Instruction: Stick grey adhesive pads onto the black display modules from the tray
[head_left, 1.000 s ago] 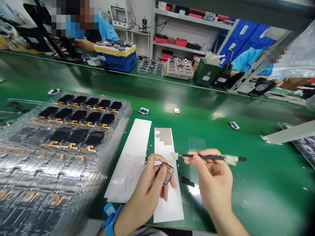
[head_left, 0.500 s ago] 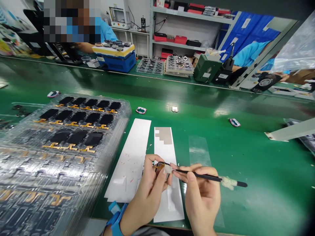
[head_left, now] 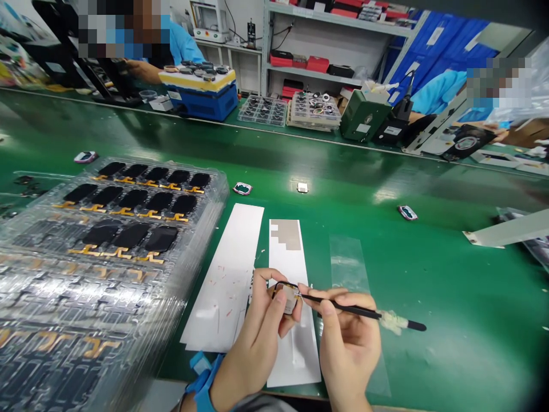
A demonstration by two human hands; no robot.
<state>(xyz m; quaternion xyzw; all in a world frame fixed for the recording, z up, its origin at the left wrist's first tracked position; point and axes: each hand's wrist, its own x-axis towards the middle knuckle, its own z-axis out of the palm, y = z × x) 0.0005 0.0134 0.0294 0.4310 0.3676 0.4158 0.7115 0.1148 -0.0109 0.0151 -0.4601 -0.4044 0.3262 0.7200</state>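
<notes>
My left hand (head_left: 257, 337) pinches a small dark screen part (head_left: 288, 297) with a gold flex strip, held up over a narrow white paper strip (head_left: 295, 355). My right hand (head_left: 347, 343) grips thin black tweezers (head_left: 355, 311) whose tip presses a small pale sticker onto that part. A white wad is wrapped round the tweezers' rear end. A blue strap circles my left wrist.
A stack of clear trays (head_left: 107, 257) with several black screen parts fills the left. A wider white sheet (head_left: 227, 274) and a clear film (head_left: 347, 263) flank the strip. Small parts (head_left: 242, 188) lie on the green belt (head_left: 450, 297). Other people work at the far bench.
My right hand came down and left, bringing the sticker on the tweezers' tip onto the part in my left hand, where it now lies flat.
</notes>
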